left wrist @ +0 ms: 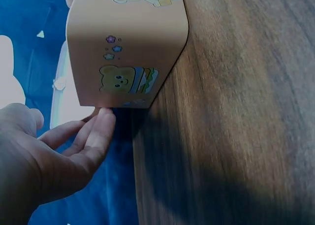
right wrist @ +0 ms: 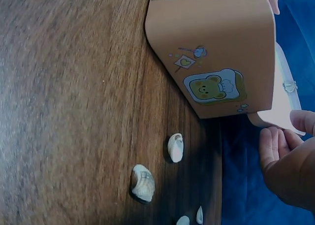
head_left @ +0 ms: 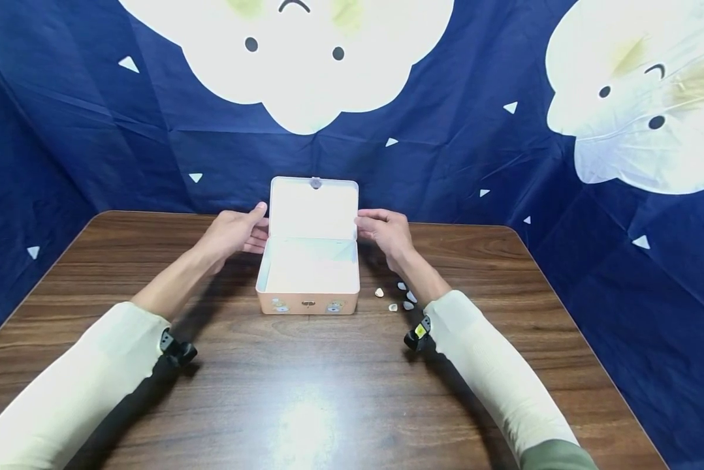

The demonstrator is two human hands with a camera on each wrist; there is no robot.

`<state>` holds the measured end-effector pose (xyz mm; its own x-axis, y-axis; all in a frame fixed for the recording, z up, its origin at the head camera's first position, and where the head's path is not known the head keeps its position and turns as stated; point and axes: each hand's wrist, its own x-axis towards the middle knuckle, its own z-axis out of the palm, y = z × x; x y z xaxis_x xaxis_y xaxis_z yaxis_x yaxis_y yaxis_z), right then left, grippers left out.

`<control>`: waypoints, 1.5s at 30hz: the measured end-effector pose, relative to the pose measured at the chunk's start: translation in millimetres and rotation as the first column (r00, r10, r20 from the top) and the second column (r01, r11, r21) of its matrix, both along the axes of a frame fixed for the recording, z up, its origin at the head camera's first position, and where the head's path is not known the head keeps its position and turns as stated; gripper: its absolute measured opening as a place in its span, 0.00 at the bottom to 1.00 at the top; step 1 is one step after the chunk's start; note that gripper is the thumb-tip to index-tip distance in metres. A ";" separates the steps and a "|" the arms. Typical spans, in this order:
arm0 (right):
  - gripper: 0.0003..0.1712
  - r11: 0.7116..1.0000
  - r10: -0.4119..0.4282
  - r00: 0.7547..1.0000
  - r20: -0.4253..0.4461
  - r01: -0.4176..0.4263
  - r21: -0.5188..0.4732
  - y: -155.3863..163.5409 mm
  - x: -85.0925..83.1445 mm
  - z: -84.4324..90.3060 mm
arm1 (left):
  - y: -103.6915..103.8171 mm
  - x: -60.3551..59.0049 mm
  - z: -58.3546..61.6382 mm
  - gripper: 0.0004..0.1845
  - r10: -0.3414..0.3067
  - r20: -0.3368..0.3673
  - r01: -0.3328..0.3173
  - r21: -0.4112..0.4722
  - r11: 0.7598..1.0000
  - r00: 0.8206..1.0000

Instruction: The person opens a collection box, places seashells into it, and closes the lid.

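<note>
A peach tin box [head_left: 307,303] with bear pictures stands on the table, its white-lined lid [head_left: 313,209] raised upright at the back. Beside the lid's left edge is my left hand [head_left: 234,232], thumb up and apart from the loosely bent fingers [left wrist: 101,129]. My right hand [head_left: 387,235] has its fingertips right at the lid's right edge, and the thumb [right wrist: 302,120] overlaps the lid in the right wrist view. The inside of the box shows pale and bare. Several small white seashells [right wrist: 143,183] lie to the right of the box, close to my right forearm.
The brown wooden table [head_left: 328,365] reaches back to a dark blue cloth [head_left: 446,176] with white clouds and triangles. A black wrist camera [head_left: 178,349] is strapped to the left sleeve, another camera [head_left: 416,334] to the right.
</note>
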<state>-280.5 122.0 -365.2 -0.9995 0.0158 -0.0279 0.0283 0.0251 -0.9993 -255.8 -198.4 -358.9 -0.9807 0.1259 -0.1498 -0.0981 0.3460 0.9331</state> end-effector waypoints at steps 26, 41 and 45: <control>0.21 0.999 0.030 0.994 0.106 -0.033 0.030 -8.8 -3.6 -5.1 | 3.3 -0.3 -6.3 0.43 -0.001 0.017 0.002 -0.035 0.999 1.000; 0.19 1.000 0.009 0.991 0.130 -0.008 -0.006 -13.0 -4.4 -7.4 | 0.6 -4.4 -10.2 0.44 -0.017 0.058 0.019 -0.028 0.999 0.998; 0.18 1.000 0.010 0.991 0.130 -0.010 -0.005 -12.8 -3.2 -8.2 | 0.5 -2.7 -9.4 0.44 -0.022 0.061 0.023 -0.023 0.999 0.998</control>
